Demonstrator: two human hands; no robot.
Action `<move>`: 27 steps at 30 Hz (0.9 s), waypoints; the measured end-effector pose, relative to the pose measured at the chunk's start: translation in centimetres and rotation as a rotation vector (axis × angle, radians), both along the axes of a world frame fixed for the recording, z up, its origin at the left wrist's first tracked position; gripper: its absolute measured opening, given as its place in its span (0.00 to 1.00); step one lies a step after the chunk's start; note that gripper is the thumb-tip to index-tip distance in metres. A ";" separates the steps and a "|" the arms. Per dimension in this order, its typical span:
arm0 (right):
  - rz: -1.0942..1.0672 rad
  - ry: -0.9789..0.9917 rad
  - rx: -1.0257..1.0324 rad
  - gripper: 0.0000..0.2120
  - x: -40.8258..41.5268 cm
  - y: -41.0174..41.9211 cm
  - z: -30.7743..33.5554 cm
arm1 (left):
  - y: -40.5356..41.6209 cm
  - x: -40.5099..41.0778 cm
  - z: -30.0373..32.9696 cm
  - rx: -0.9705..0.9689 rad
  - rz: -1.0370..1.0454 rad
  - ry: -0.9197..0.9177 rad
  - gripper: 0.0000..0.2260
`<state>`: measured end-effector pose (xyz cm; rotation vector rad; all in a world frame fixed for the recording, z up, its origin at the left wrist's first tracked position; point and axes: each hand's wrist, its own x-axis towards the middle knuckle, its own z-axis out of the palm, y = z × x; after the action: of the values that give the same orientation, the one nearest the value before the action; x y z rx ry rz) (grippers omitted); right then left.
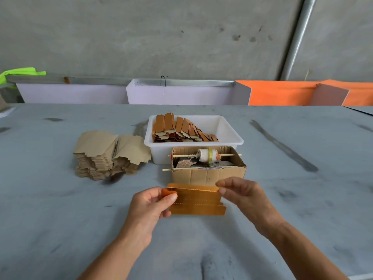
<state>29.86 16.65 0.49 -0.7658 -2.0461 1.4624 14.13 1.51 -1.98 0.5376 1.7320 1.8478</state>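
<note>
The grey table (60, 209) carries everything, and the white tub (232, 136) sits near its middle, a fair way out from the person. The tub is filled in its left half with folded orange-brown pieces (181, 128) leaning in a row. It looks like the collecting bin for finished work, set where either arm can reach it.

Just left of the tub lies a slumped stack of flat tan blanks (109, 154), plain side up. This is probably the supply, set beside the bin so that picking up and dropping off are short moves.

Touching the tub's near wall stands a small open cardboard box (207, 175). Nearer the person than that box, so two steps in front of the tub, is the gold card (197, 207), a creased blank with its shiny face up. Its far edge is raised and its near edge is low, close to the table.

The left hand (149, 205) pinches the card's left end, thumb on top and fingers curled beneath, seemingly turning in the end flap. The right hand (244, 195) pinches the card's far right corner between thumb and forefinger, which steadies the card along its creases while the other end is worked. I judge the folding to be at an early stage, since the panels lie nearly flat.

Inside the cardboard box, a white spool (207, 156) with a yellow band rides on a thin stick (226, 155) pushed through both side walls. That way it can likely turn freely and pay out as needed.
</note>
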 end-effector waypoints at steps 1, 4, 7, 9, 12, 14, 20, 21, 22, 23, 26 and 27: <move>-0.090 0.047 -0.015 0.04 0.0 -0.1 0.1 | 0.1 0.1 0.3 0.016 0.019 -0.060 0.04; -0.358 0.068 0.141 0.06 0.4 -0.6 0.2 | 0.6 0.4 1.0 0.036 0.077 -0.148 0.03; -0.416 0.068 0.061 0.04 0.6 -1.6 0.3 | 0.9 0.6 1.5 0.038 0.098 -0.167 0.02; -0.361 0.052 -0.103 0.03 0.2 -2.2 0.7 | 1.0 0.8 1.7 0.045 0.088 -0.164 0.02; -0.248 -0.010 -0.242 0.06 -0.3 -2.7 1.3 | 1.0 1.2 1.9 0.052 0.034 -0.123 0.02; -0.206 -0.039 -0.275 0.01 -0.5 -2.8 1.4 | 0.9 1.4 2.0 0.062 0.004 -0.078 0.03; -0.195 -0.013 -0.385 0.05 -0.3 -2.8 1.1 | 0.5 1.7 2.1 0.030 0.130 0.074 0.06; -0.198 -0.005 -0.387 0.05 -0.3 -2.8 0.9 | 0.4 1.7 2.1 -0.005 0.149 0.068 0.06; -0.199 -0.002 -0.389 0.05 -0.3 -2.8 0.8 | 0.4 1.8 2.1 -0.033 0.142 0.022 0.06; -0.195 0.000 -0.393 0.05 -0.3 -2.8 0.7 | 0.4 1.9 2.2 -0.048 0.107 -0.061 0.07; -0.158 0.003 -0.399 0.06 -0.3 -2.9 0.8 | 0.5 2.1 2.9 -0.054 -0.025 -0.314 0.07; -0.146 0.005 -0.400 0.06 -0.3 -2.9 0.8 | 0.6 2.1 3.1 -0.059 -0.050 -0.358 0.06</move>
<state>29.58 13.73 1.28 -1.0414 -1.6698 1.8067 16.20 2.10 1.16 0.2072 1.5122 1.7285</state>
